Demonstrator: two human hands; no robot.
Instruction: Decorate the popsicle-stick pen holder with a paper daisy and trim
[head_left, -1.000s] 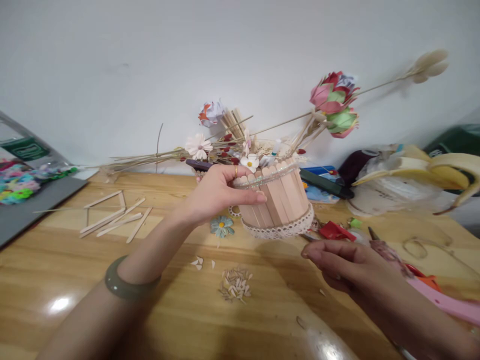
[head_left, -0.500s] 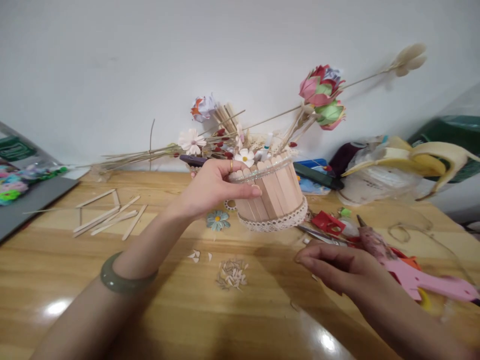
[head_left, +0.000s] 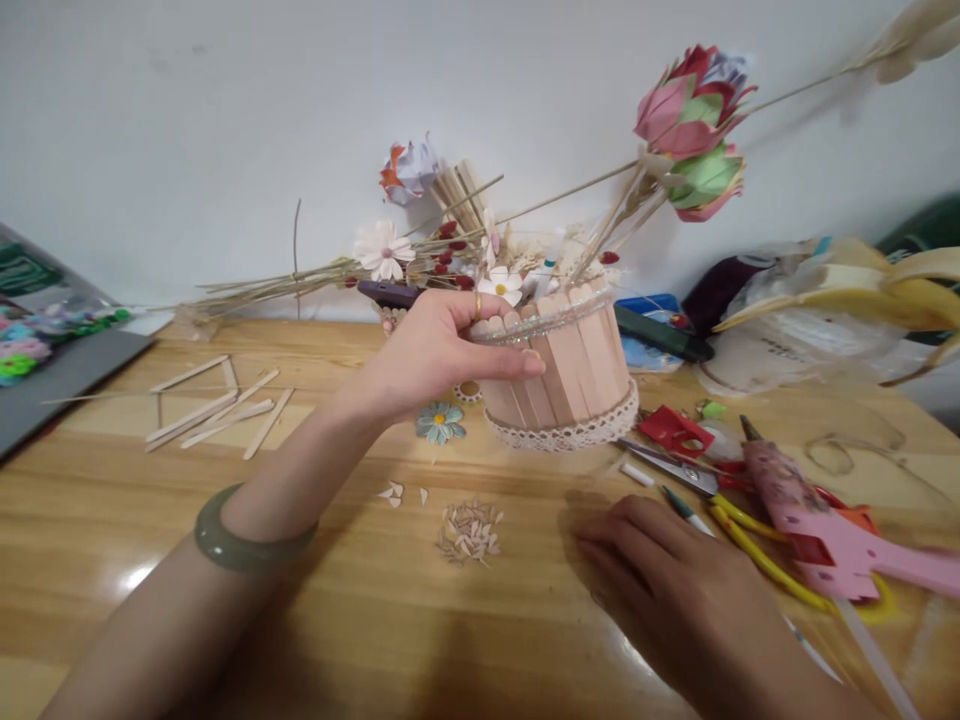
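Observation:
My left hand (head_left: 442, 350) grips the rim of a round basket (head_left: 562, 365) made of wooden sticks, its thumb outside and its fingers inside. The basket has a glittery band near the top and white lace round its base, and is held above the table. Flowers and dried stems stand in or behind it. My right hand (head_left: 660, 570) is low over the table, right of a small pile of pale chips (head_left: 470, 532). Its fingers are bent together, palm down, and anything between them is hidden. A blue-green flower (head_left: 441, 423) lies below the left hand.
Loose wooden sticks (head_left: 191, 415) lie on the table (head_left: 300, 560) at left, near a grey laptop (head_left: 67, 385). At right are a pink glue gun (head_left: 817, 530), yellow-handled scissors (head_left: 765, 550), a green-tipped pen (head_left: 684, 508) and a banana (head_left: 832, 300). A white wall stands behind.
My right hand has lowered and turned palm down, uncovering the pen and yellow handles. The basket, with my left hand on it, sits slightly further right and higher in view.

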